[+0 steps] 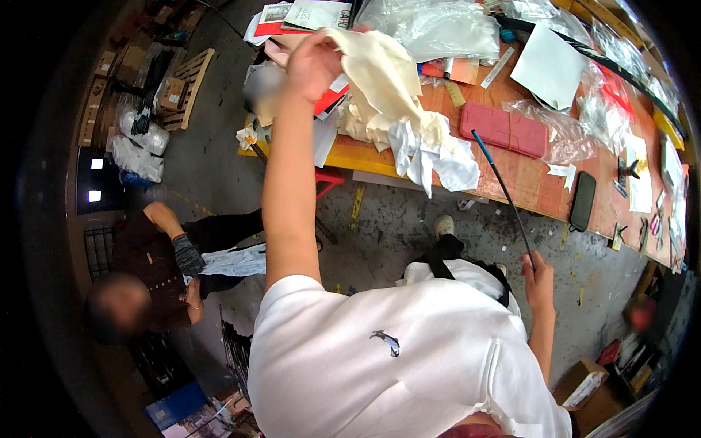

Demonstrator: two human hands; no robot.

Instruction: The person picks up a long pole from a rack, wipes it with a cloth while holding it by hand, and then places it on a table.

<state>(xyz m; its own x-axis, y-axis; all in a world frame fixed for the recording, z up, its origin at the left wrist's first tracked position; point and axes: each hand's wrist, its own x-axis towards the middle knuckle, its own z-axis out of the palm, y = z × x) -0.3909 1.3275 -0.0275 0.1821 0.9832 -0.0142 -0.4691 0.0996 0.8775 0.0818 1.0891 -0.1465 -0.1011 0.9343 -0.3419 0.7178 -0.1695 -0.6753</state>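
Note:
At the table's far left side, my left hand (314,67) is raised with its fingers closed on the edge of a cream cloth (383,69). The cloth hangs down onto a crumpled heap, with a white cloth (431,155) drooping over the near edge. On the right, my right hand (539,281) is wrapped round the lower end of a thin dark rod (505,186). The rod slants up and left to a blue tip just off the near side of a red case (504,129) with a band round it.
The wooden table (529,193) also carries clear plastic bags (431,29), a white sheet (549,66), a black phone (582,201) and small hand tools (644,232) at the right. A co-worker (150,255) sits at the left, near a wooden pallet (193,87).

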